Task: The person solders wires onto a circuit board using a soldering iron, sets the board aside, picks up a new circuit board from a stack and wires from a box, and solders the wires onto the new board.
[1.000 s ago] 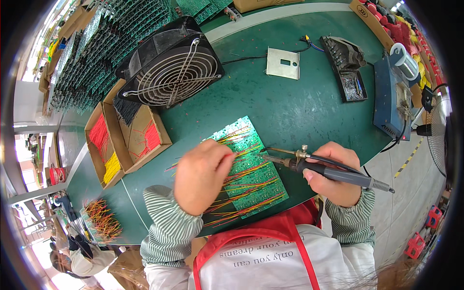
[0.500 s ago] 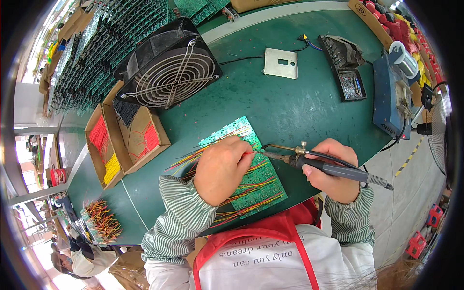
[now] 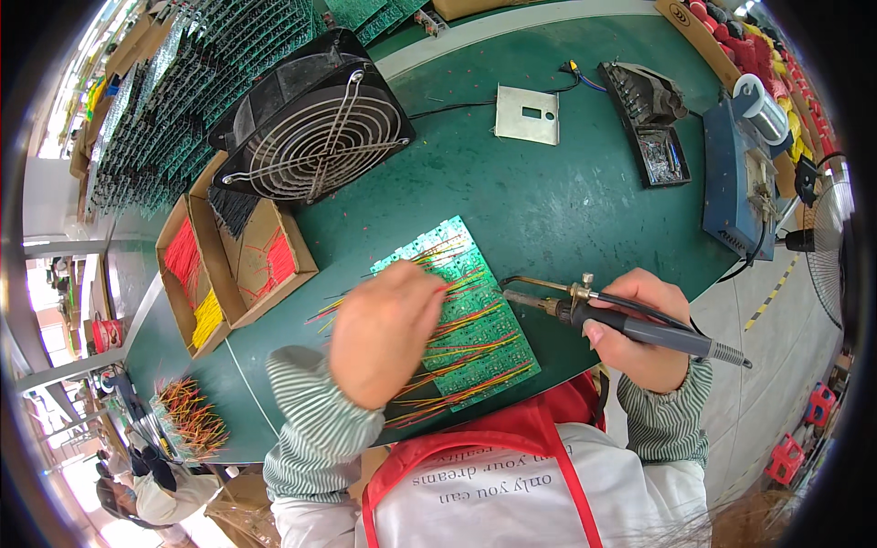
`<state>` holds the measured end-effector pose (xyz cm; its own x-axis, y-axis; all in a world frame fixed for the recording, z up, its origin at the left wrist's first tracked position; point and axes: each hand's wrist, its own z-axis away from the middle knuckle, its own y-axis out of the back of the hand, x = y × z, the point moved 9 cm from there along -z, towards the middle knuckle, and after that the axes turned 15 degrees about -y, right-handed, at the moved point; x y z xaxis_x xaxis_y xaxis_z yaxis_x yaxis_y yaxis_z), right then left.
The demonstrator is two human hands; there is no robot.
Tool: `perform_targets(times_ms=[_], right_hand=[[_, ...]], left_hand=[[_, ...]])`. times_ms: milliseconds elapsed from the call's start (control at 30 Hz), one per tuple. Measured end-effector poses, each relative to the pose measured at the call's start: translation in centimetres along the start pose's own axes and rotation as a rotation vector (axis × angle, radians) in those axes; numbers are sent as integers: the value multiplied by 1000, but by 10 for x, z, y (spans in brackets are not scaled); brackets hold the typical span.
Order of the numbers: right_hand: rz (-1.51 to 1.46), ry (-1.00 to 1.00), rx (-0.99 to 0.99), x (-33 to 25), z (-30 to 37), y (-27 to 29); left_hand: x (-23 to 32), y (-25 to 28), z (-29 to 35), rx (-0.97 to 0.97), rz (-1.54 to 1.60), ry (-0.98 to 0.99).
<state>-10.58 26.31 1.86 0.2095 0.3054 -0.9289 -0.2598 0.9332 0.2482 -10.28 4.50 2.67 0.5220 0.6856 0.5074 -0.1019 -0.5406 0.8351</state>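
Note:
A green circuit board panel (image 3: 470, 338) lies on the table in front of me, with red, yellow and black wires (image 3: 484, 354) running off its left side in rows. Over its left part is my left hand (image 3: 384, 329), slightly blurred, thumb and fingers pinched together. A speck of red shows at those fingertips, but what they hold is unclear. My right hand (image 3: 644, 329) grips a soldering iron (image 3: 639, 331) with a thin solder feed tube (image 3: 539, 283) along it. The iron's tip points left, just off the panel's right edge.
A black fan (image 3: 320, 137) stands behind a cardboard box (image 3: 242, 315) of cut wires. Bundled wired boards (image 3: 190, 420) lie at left. Further back are a metal plate (image 3: 527, 116), a black tray (image 3: 662, 157), a blue soldering station (image 3: 731, 201) and a solder spool (image 3: 763, 110).
My left hand has moved left, away from the iron's tip. The soldering iron has shifted slightly right and down, so its tip has drawn back from the panel.

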Motion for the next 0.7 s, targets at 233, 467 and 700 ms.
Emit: perform_targets(times_ms=[233,467,700], right_hand=[[70,141,-55,-17,12,-14],[94,234,-86,-26,21,-27],[62,212,-123,-24,23,-40]], left_hand=[[18,4,35,-41,108,11],[13,-15,47,-185,76,21],[0,-10,67,-101,192,122]])
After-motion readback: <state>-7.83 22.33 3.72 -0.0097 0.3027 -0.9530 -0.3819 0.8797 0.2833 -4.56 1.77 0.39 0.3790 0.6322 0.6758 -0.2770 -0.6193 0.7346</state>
